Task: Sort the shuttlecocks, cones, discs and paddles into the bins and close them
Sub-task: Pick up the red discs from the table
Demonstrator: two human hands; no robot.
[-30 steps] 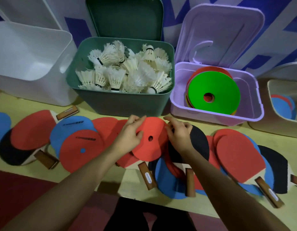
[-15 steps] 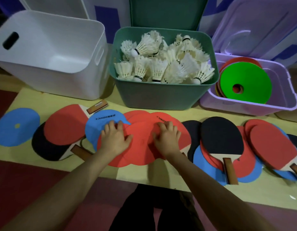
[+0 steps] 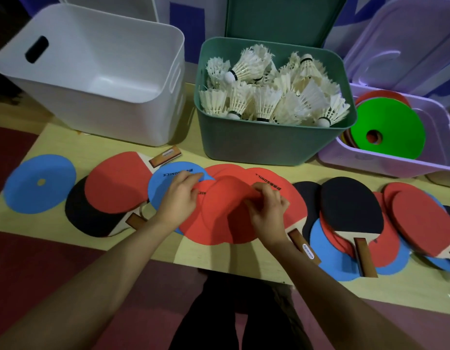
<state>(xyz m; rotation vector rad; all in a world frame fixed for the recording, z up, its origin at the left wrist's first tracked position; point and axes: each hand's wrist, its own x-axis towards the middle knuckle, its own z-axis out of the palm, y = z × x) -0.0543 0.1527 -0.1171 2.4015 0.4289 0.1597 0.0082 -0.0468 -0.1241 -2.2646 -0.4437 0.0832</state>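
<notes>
Two hands on one flat red disc (image 3: 224,210) mid-bench, near the front edge. Left hand (image 3: 179,198) sits at the disc's left rim, fingers curled, tips pinching where the disc meets a blue paddle (image 3: 166,183); can't tell for sure whether it grips the disc alone or the paddle edge too. Right hand (image 3: 267,208) is at the right rim, thumb and fingertips clamped on the disc edge, which looks lifted and slightly bowed between the two hands.

Key relation: disc lies betw. the hands, on top of a red paddle (image 3: 282,198) w/ black lettering, whose handle (image 3: 303,246) points toward the front edge just right of the right wrist. Being round, the disc has no long axis, so what matters is direction. Disc bin can't be seen for certain; the purple bin (image 3: 370,162) at the bench's back right holds the green cone (image 3: 390,127) and others, the green bin (image 3: 256,145) at back centre is full of shuttlecocks (image 3: 269,97), the white bin (image 3: 118,117) at back left shows bare inside.

Judgement: disc needs peeling straight up before any sideways move, else the paddles under it get dragged. Either hand is about equally near. Another blue disc (image 3: 39,183) lies alone at the bench's left end; more paddles (image 3: 350,205) overlap along the right end.
</notes>
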